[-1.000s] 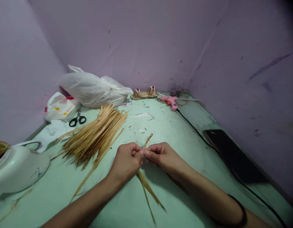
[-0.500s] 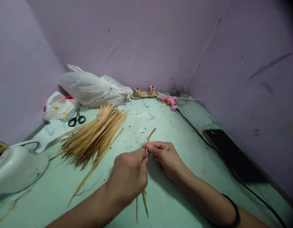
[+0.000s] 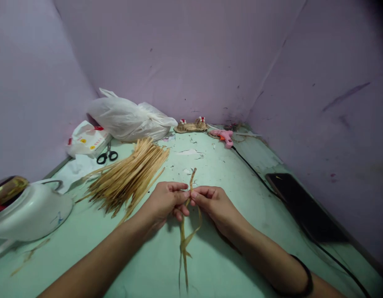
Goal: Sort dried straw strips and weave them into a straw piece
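A short twisted or braided fibre strand [image 3: 193, 178] stands up between my hands, its loose tails hanging toward the front of the table. My left hand [image 3: 169, 200] pinches it from the left between thumb and finger, the lower fingers bent apart. From the right, my right hand [image 3: 211, 200] grips the strand with thumb and forefinger, close beside the left fingertips. A bundle of dry tan fibre strips [image 3: 129, 174] lies to the left of my hands on the pale green table [image 3: 235, 265].
Black-handled scissors [image 3: 107, 156], a white box [image 3: 89, 138] and a plastic bag [image 3: 129, 118] are at the back left. A white pot [image 3: 33, 213] sits left. A woven piece [image 3: 191, 126] and pink glue gun [image 3: 224, 137] stand behind; a black phone [image 3: 303, 207] lies right.
My left hand has turned and opened out from a closed fist to a fingertip pinch, uncovering the hanging tails. The strand stands more upright. The view has shifted slightly left.
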{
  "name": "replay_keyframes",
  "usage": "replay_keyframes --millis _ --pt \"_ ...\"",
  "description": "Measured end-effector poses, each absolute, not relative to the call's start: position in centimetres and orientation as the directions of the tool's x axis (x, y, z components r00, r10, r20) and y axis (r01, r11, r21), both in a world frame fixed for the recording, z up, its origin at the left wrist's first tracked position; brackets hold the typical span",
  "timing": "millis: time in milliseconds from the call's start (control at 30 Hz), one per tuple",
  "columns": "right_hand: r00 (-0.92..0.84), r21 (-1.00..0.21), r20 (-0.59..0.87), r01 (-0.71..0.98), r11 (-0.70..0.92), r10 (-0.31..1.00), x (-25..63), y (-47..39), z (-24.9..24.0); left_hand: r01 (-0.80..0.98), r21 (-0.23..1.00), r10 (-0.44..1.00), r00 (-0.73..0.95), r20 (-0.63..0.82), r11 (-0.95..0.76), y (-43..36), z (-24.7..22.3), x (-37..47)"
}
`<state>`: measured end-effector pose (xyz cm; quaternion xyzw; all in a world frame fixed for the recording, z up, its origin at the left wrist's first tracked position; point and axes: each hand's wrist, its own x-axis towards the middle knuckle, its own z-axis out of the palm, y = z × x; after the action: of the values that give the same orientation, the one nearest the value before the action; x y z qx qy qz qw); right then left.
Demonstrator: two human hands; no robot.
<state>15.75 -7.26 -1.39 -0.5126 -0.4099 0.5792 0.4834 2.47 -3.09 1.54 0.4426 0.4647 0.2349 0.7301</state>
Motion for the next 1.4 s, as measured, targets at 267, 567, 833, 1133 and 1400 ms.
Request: replay_keyframes --millis 267,567,833,1133,1400 --pt "-0.028 -0.969 -0.182 -0.167 -0.184 0.983 15.8 -7.1 -0.9 0.157 0.879 0.691 0.563 -0.454 0.450 -2.7 0.3 1.8" --pt "0.002 -0.987 -0.151 0.049 -0.151 0.988 15.7 -7.2 -1.0 0.427 0.889 0.878 0.475 -0.066 -0.165 -3.1 0.6 1.8" --pt "0.105 -0.883 -0.047 0.460 -0.090 0.993 15.8 -7.8 -0.9 0.374 0.927 0.956 0.281 -0.080 -0.033 -3.0 -1.0 2.4" --pt "-0.273 -0.663 0.212 0.665 0.343 0.938 13.8 -10.4 -1.0 0.080 0.948 0.922 0.219 -0.319 0.308 -3.6 -0.4 3.2" --pt "0.132 -0.983 -0.163 0.066 -0.173 0.978 16.0 -7.2 -0.7 -0.048 0.936 0.869 0.392 -0.302 0.348 -3.5 -0.4 3.0"
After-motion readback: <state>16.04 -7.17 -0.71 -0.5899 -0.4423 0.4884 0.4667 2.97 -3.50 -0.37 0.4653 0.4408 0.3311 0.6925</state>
